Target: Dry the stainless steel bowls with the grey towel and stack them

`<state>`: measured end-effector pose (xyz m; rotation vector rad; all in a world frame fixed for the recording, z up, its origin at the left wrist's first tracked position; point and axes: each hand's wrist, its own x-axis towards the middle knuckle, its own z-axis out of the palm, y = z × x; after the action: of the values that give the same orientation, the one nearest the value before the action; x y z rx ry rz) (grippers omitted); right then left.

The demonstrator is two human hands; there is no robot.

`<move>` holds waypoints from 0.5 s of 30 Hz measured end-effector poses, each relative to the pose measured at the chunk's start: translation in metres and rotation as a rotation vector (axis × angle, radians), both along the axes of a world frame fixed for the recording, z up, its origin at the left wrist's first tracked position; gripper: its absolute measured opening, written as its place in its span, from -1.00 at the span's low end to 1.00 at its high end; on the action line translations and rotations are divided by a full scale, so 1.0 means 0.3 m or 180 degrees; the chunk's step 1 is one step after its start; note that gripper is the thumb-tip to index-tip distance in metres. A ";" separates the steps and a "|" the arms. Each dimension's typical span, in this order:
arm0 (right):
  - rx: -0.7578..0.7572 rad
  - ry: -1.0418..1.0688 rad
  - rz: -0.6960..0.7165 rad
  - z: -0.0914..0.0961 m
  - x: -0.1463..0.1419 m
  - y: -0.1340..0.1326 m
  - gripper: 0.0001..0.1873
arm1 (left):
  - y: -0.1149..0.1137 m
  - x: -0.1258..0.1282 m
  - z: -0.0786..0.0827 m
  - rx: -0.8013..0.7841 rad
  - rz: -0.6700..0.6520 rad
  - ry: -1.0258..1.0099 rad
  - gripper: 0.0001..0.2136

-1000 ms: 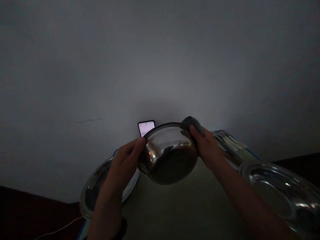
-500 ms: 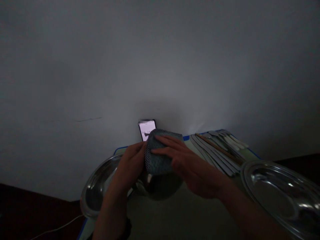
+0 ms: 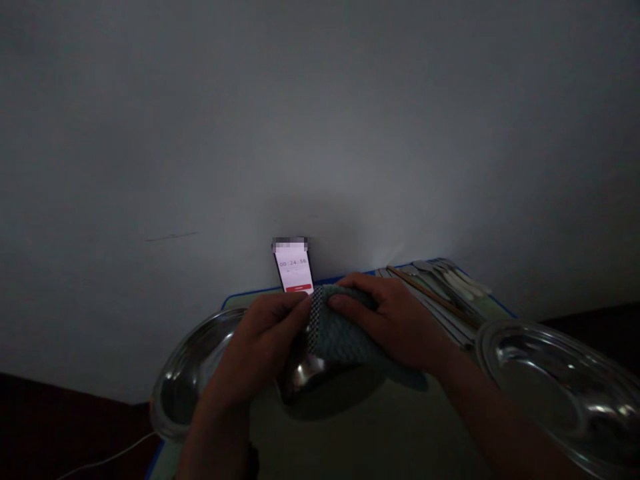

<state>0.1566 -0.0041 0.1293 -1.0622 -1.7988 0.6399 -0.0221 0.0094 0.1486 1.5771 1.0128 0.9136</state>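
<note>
A shiny metal dish-like piece [image 3: 307, 372] is held above the table, its upper part covered by a grey-green cloth [image 3: 345, 340] with a checkered edge. My left hand [image 3: 270, 333] is closed on the metal piece's left side. Over its right side, my right hand [image 3: 395, 313] grips the cloth, thumb and fingers bent round it and pressing it onto the metal. Most of the piece is hidden by hands and cloth, so its exact kind does not show.
A phone [image 3: 293, 267] showing a timer leans on the wall [image 3: 320, 133]. A metal basin [image 3: 173, 387] stands left, shiny metal trays [image 3: 550, 393] right. Several knives, white-handled cutlery [image 3: 463, 283] and a brown stick [image 3: 430, 293] lie at the back right of the table [image 3: 320, 447].
My right hand has gone from lying fairly flat on the cloth to gripping it round the edge. The cloth and metal piece have tilted and dropped slightly, uncovering more of the phone.
</note>
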 end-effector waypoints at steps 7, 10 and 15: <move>-0.0353 0.1015 -0.0093 -0.033 0.060 0.068 -0.71 | 0.023 -0.013 -0.007 -0.0411 0.0991 -0.0945 -0.72; -0.0539 0.1729 -0.0326 -0.081 0.066 0.113 -0.63 | 0.050 -0.003 -0.019 -0.0503 0.1594 -0.1430 -0.72; -0.0391 0.1645 -0.0738 -0.167 0.042 0.165 -0.51 | 0.094 0.034 -0.057 -0.0517 0.2210 -0.1957 -0.78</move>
<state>0.1691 0.0455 0.0792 -1.0501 -1.1859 0.8032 -0.0120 0.0376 0.1316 0.7030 1.1443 1.6132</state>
